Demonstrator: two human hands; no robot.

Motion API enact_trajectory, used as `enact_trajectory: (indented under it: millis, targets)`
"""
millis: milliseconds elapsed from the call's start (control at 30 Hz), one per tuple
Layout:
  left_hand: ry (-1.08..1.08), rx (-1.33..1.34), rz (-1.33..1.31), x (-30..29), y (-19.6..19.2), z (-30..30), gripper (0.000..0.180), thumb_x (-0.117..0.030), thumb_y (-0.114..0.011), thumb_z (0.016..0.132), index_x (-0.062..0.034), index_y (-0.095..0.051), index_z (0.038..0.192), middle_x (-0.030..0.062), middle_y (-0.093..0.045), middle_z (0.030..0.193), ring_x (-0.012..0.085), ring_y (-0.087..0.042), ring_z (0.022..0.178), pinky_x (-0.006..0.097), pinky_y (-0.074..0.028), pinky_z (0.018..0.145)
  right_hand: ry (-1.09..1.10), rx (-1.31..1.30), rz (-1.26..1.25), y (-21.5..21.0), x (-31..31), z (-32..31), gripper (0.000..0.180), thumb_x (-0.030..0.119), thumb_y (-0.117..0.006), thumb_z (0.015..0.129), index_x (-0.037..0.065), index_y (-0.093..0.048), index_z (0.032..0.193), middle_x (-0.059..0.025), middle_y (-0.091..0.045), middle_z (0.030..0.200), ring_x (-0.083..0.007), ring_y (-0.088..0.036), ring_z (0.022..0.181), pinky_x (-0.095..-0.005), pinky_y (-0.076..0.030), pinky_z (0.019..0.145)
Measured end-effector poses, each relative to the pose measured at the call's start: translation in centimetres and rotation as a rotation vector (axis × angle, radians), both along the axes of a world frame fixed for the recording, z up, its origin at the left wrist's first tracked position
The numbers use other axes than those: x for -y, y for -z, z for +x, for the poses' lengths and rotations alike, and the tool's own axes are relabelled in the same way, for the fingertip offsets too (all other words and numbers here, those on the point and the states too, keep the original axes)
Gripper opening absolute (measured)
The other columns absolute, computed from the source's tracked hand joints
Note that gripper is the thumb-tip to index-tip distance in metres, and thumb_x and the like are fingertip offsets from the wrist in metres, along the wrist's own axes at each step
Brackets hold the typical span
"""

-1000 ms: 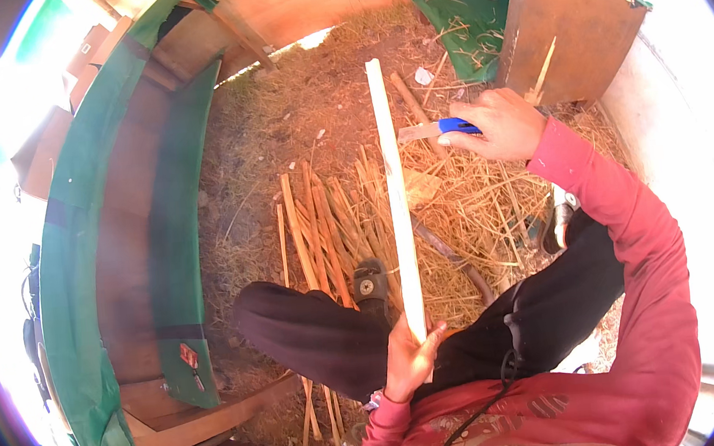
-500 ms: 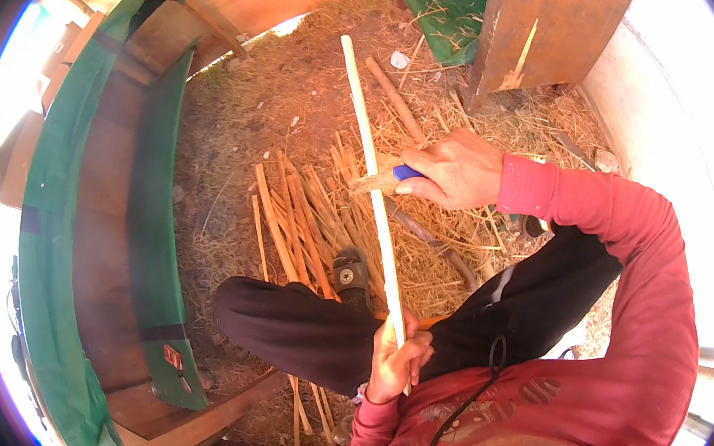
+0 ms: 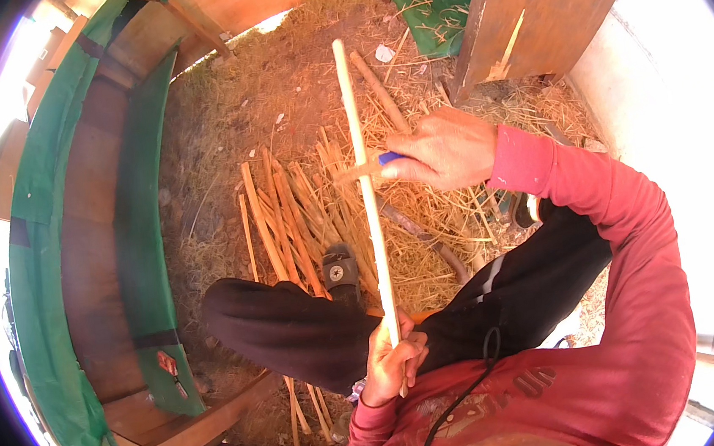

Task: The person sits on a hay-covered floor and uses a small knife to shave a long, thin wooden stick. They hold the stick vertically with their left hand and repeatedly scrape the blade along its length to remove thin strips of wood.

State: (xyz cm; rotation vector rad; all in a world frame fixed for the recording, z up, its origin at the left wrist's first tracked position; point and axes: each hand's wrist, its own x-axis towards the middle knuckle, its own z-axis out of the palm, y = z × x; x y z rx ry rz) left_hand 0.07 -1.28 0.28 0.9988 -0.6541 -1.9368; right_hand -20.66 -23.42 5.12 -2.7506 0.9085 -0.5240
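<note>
A long, pale, peeled stick (image 3: 352, 113) slants up from my lap, its far end over the ground. My left hand (image 3: 393, 361) is closed around its near end, close to my belly. My right hand (image 3: 451, 148) grips a knife (image 3: 388, 158) by its blue handle. The brownish blade lies across the stick on its upper half, apparently touching it. My right fingers hide most of the handle.
Several split sticks (image 3: 278, 217) lie in a heap by my sandalled foot (image 3: 342, 271). Straw and shavings (image 3: 420, 260) cover the ground among darker branches (image 3: 380, 93). A green-lined wooden bench (image 3: 92, 255) runs along the left; a wooden cabinet (image 3: 527, 25) stands far right.
The knife has shifted slightly toward the stick's far end, and its blade looks narrower, as if turned. My left hand keeps its hold. The whole view has shifted a little.
</note>
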Motion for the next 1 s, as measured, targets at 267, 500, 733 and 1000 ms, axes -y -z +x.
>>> enact_trajectory:
  millis: [267,500,733,1000]
  targets:
    - [0.041,-0.149,0.068,-1.3,0.8,0.5,0.02,0.008,-0.042,0.072,-0.0063,-0.034,0.082,0.0003,-0.032,0.053,0.0091,-0.03,0.035,0.022,-0.026,0.032,0.656,-0.142,-0.167,0.2,7.4,-3.9,0.053,0.045,-0.028,0.102,0.007,-0.064,0.095,-0.0101,-0.053,0.05,-0.0255,-0.058,0.045,-0.0371,-0.051,0.043]
    - [0.043,-0.363,0.234,-0.1,0.7,0.7,0.027,-0.002,-0.049,0.066,-0.0123,-0.04,0.089,0.0073,-0.037,0.047,0.0132,-0.03,0.032,0.023,-0.025,0.028,0.228,0.023,-0.111,-0.7,1.5,-0.8,0.045,0.047,-0.044,0.097,0.006,-0.061,0.093,-0.0134,-0.055,0.052,-0.0339,-0.057,0.045,-0.0438,-0.046,0.044]
    - [0.082,-0.557,0.263,-0.1,1.4,1.6,0.024,-0.003,-0.046,0.067,-0.0126,-0.036,0.087,0.0102,-0.038,0.046,0.0132,-0.03,0.031,0.025,-0.023,0.028,-0.085,-0.052,-0.028,0.8,-2.3,1.4,0.038,0.045,-0.054,0.093,0.008,-0.059,0.09,-0.0128,-0.053,0.051,-0.0322,-0.055,0.042,-0.0443,-0.043,0.04]
    - [0.078,-0.439,0.248,-0.7,1.3,1.0,0.028,-0.001,-0.048,0.067,-0.0103,-0.035,0.09,0.0054,-0.036,0.049,0.0119,-0.029,0.031,0.023,-0.026,0.029,0.569,-0.091,-0.21,1.3,6.4,-3.5,0.048,0.047,-0.032,0.101,0.014,-0.067,0.097,-0.009,-0.053,0.052,-0.0253,-0.061,0.05,-0.0421,-0.053,0.048]
